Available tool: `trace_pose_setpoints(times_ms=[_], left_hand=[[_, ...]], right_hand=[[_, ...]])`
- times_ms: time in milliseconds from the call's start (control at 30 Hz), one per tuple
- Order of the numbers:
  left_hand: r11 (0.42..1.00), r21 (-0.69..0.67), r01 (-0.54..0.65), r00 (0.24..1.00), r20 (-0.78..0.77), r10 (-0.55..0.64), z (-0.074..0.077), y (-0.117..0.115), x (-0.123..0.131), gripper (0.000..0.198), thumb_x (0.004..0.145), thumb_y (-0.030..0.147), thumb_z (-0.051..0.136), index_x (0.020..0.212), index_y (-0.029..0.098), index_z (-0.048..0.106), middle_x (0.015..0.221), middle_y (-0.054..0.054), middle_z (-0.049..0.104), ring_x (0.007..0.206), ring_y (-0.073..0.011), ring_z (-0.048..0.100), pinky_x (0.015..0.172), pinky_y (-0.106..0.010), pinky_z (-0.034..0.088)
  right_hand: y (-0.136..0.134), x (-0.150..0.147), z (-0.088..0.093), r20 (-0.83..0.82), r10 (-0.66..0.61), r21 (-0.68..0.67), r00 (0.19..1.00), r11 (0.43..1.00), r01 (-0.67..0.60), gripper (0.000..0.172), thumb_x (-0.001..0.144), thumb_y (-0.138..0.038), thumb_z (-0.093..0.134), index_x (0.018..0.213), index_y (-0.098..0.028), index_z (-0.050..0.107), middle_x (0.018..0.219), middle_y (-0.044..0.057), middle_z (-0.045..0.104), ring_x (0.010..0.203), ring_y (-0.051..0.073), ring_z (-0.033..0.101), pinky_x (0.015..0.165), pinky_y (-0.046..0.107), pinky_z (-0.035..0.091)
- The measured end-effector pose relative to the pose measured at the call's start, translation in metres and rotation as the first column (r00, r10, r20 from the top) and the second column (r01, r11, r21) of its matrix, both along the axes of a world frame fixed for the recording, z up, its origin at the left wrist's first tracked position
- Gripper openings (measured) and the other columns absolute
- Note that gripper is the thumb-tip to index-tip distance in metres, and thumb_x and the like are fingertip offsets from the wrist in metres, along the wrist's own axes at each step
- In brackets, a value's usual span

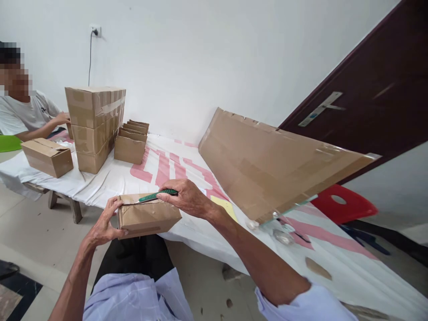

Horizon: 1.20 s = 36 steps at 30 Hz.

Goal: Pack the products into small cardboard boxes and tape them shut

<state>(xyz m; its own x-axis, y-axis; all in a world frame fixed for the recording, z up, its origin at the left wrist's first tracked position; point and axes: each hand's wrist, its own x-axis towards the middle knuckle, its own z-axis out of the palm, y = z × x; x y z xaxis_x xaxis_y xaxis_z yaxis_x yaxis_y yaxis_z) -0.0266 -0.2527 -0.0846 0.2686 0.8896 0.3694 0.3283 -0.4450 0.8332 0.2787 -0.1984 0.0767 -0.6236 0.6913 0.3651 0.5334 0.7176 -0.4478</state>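
A small cardboard box (150, 219) rests at the table's near edge, just above my lap. My left hand (106, 225) grips its left end, thumb on the near side and fingers at the top corner. In my right hand (187, 198) is a green-handled box cutter (157, 195), held almost flat over the top of the box. Its tip points left and lies along the top seam; whether the blade is in the cardboard I cannot tell.
Stacked cardboard boxes (92, 129) stand at the left, beside an open-flapped box (129, 147) and a single box (48, 157). A large cardboard sheet (267, 165) leans right. A co-worker (30, 107) sits far left. A red chair (347, 205) is behind the cloth-covered table (214, 236).
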Motion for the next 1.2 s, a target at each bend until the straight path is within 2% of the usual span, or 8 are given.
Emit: trace_pose_setpoints(times_ms=[400, 533, 667, 767, 933, 1033, 1100, 1200], left_hand=[[1.0, -0.014, 0.001, 1.0, -0.03, -0.001, 0.002, 0.002, -0.002, 0.084, 0.075, 0.033, 0.089, 0.152, 0.03, 0.055, 0.162, -0.016, 0.039, 0.152, -0.0407, 0.042, 0.115, -0.055, 0.052], [0.999, -0.014, -0.028, 0.999, -0.029, 0.028, 0.0, 0.0, -0.01, 0.085, 0.075, 0.036, 0.089, 0.153, 0.032, 0.055, 0.16, -0.015, 0.041, 0.149, -0.0406, 0.045, 0.113, -0.054, 0.055], [1.0, -0.004, -0.029, 0.999, -0.031, 0.028, 0.0, 0.0, -0.016, 0.092, 0.074, 0.035, 0.09, 0.157, 0.034, 0.052, 0.159, -0.014, 0.042, 0.15, -0.0416, 0.045, 0.112, -0.055, 0.056], [1.0, -0.017, -0.013, 0.999, -0.032, 0.013, 0.003, 0.001, -0.017, 0.096, 0.073, 0.035, 0.091, 0.16, 0.035, 0.049, 0.163, -0.014, 0.04, 0.153, -0.0433, 0.042, 0.111, -0.057, 0.057], [0.998, -0.055, -0.023, 0.999, -0.03, 0.021, 0.01, 0.004, -0.016, 0.097, 0.072, 0.046, 0.094, 0.158, 0.034, 0.051, 0.167, -0.014, 0.037, 0.156, -0.0455, 0.038, 0.113, -0.057, 0.056], [0.998, -0.051, -0.027, 0.999, -0.029, 0.026, 0.013, 0.007, -0.017, 0.096, 0.073, 0.046, 0.093, 0.158, 0.035, 0.051, 0.167, -0.015, 0.039, 0.157, -0.0463, 0.037, 0.11, -0.056, 0.057], [0.999, -0.049, -0.018, 1.0, -0.021, 0.017, 0.014, 0.009, -0.019, 0.096, 0.074, 0.044, 0.093, 0.159, 0.035, 0.05, 0.168, -0.014, 0.038, 0.157, -0.0466, 0.037, 0.11, -0.056, 0.057], [0.998, -0.066, -0.006, 1.0, 0.004, 0.006, 0.012, 0.012, -0.021, 0.099, 0.074, 0.043, 0.093, 0.161, 0.036, 0.047, 0.169, -0.014, 0.037, 0.157, -0.0468, 0.036, 0.112, -0.055, 0.056]], right_hand=[[0.019, 0.003, 0.003, 0.22, -0.059, 0.185, 0.974, 0.983, 0.017, 0.026, 0.098, -0.037, 0.07, 0.076, -0.023, 0.075, 0.078, 0.002, 0.075, 0.07, 0.016, 0.06, 0.063, 0.028, 0.031], [0.026, 0.04, 0.008, 0.262, -0.135, 0.214, 0.956, 0.974, 0.079, 0.033, 0.096, -0.042, 0.071, 0.068, -0.024, 0.072, 0.073, 0.003, 0.072, 0.067, 0.017, 0.058, 0.062, 0.029, 0.029], [0.029, 0.099, 0.004, 0.137, -0.238, 0.14, 0.962, 0.966, 0.219, 0.032, 0.098, -0.049, 0.062, 0.083, -0.025, 0.077, 0.082, 0.004, 0.077, 0.074, 0.021, 0.062, 0.069, 0.031, 0.041], [0.028, 0.133, -0.032, -0.033, -0.386, 0.071, 0.922, 0.919, 0.388, 0.033, 0.097, -0.05, 0.059, 0.095, -0.023, 0.077, 0.094, 0.007, 0.078, 0.084, 0.024, 0.067, 0.079, 0.035, 0.048], [0.017, 0.137, -0.154, -0.104, -0.621, -0.053, 0.777, 0.783, 0.619, 0.031, 0.091, -0.047, 0.057, 0.1, -0.021, 0.072, 0.101, 0.011, 0.075, 0.091, 0.028, 0.069, 0.083, 0.038, 0.053], [0.008, 0.122, -0.213, -0.095, -0.632, -0.075, 0.769, 0.775, 0.628, 0.031, 0.093, -0.045, 0.055, 0.104, -0.021, 0.072, 0.105, 0.012, 0.075, 0.101, 0.03, 0.069, 0.091, 0.041, 0.054], [0.006, 0.113, -0.231, -0.102, -0.627, -0.075, 0.773, 0.779, 0.622, 0.028, 0.093, -0.042, 0.057, 0.104, -0.021, 0.072, 0.105, 0.012, 0.074, 0.104, 0.03, 0.067, 0.095, 0.043, 0.054], [0.008, 0.104, -0.229, -0.173, -0.598, -0.084, 0.782, 0.8, 0.594, 0.025, 0.096, -0.041, 0.058, 0.102, -0.022, 0.073, 0.105, 0.012, 0.074, 0.106, 0.029, 0.067, 0.098, 0.043, 0.054]])
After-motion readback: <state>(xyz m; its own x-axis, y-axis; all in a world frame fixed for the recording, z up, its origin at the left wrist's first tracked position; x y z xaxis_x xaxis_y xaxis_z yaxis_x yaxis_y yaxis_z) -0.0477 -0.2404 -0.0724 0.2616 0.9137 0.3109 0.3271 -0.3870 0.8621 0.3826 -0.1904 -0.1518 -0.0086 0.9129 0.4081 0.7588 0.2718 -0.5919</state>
